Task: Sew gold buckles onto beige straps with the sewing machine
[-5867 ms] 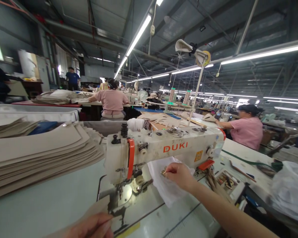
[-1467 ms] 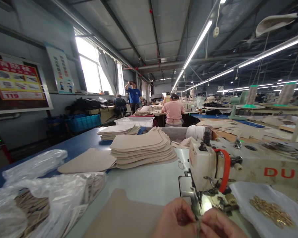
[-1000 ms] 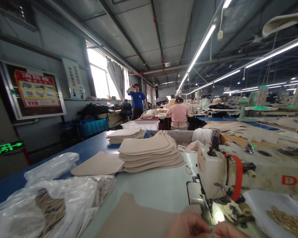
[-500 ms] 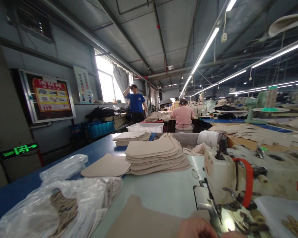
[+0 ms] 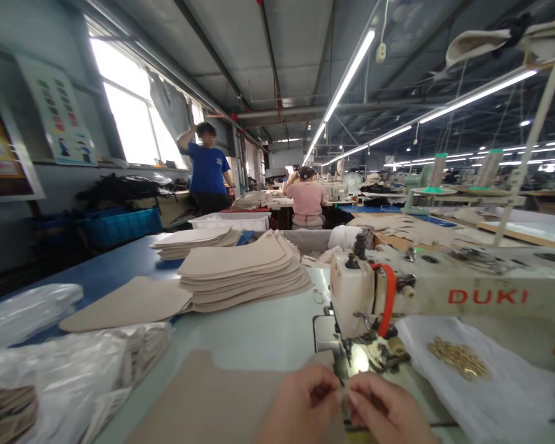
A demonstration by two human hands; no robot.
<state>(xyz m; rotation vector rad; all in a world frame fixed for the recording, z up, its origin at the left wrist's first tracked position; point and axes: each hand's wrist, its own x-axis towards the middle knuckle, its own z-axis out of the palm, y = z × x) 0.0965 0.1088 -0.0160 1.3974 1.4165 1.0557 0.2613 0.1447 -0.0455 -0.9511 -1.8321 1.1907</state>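
Observation:
My left hand (image 5: 303,404) and my right hand (image 5: 388,407) meet just in front of the sewing machine (image 5: 472,271), fingertips pinched together. Whatever sits between them is too small and blurred to name. A beige fabric panel (image 5: 213,388) lies flat on the pale table, partly beneath my left hand. The machine's lit needle area (image 5: 361,357) is right behind my fingers. Small gold-coloured metal pieces (image 5: 460,357) lie in a heap on a white sheet (image 5: 504,394) to the right of my right hand.
A thick stack of beige panels (image 5: 240,271) stands beyond, with a smaller stack (image 5: 194,243) behind it. Clear plastic bags (image 5: 87,364) lie at left. A person in blue (image 5: 208,169) stands by the windows; another in pink (image 5: 306,200) sits further back.
The view has swung to the right and shows more of the machine. Both hands now show more fully, brought together at the fingertips. The person in blue still has an arm raised.

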